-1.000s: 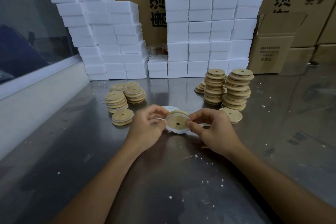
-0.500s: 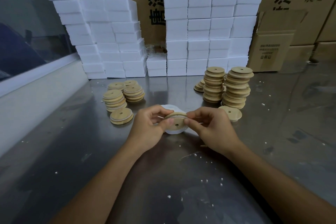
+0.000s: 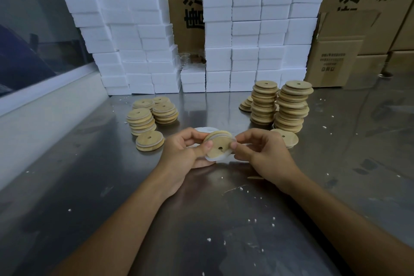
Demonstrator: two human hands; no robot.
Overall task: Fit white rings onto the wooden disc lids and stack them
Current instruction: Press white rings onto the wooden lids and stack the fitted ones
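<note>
The round wooden disc lid with a centre hole point(image 3: 219, 146) is now tilting steeper than a second ago, its thin white ring point(image 3: 220, 157) hanging lower around the edge. Left hand point(image 3: 187, 149) and right hand point(image 3: 264, 154) are pinching lid and ring above the steel table point(image 3: 89, 186), between the ringed stacks point(image 3: 141, 120) and bare stacks point(image 3: 289, 106).

Your wooden disc lid point(image 3: 218, 144): round, centre hole, tilted | white ring point(image 3: 220, 157): partly seated round its rim
</note>
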